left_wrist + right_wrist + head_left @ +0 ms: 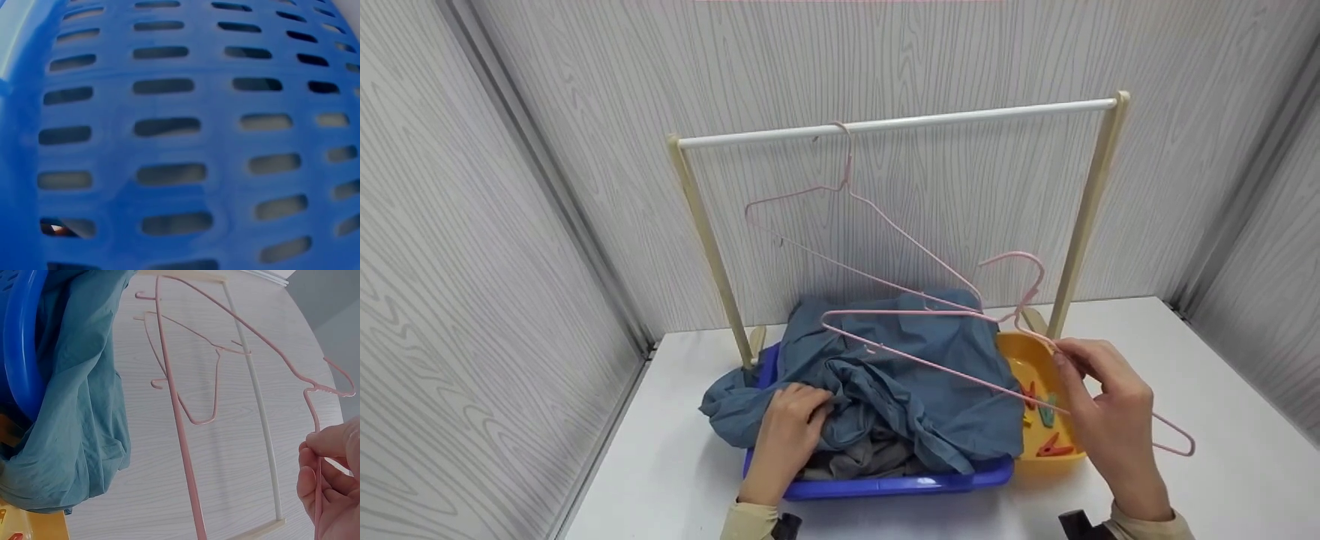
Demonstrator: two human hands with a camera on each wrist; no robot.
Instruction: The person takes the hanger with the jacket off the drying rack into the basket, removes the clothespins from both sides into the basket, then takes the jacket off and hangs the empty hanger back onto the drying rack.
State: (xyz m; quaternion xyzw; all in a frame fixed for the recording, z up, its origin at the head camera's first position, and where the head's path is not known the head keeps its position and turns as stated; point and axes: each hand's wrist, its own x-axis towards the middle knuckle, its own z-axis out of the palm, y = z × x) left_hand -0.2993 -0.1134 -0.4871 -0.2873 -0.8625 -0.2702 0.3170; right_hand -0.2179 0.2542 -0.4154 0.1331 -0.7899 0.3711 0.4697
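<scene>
My right hand pinches a pink wire hanger by one shoulder, between thumb and fingers. The hanger is tilted over the laundry, its hook pointing up and left; the right wrist view shows the same grip. A blue garment lies bunched over the blue basket, spilling past its left and front rim. At the garment's left side, my left hand grips a fold with curled fingers, their tips partly hidden in the cloth. Only the slotted basket wall fills the left wrist view.
Behind the basket stands a rack with a white rail on wooden posts. A second pink hanger hangs from the rail. A yellow tray holding several clothespins sits beside the basket. Dark grey cloth shows under the garment.
</scene>
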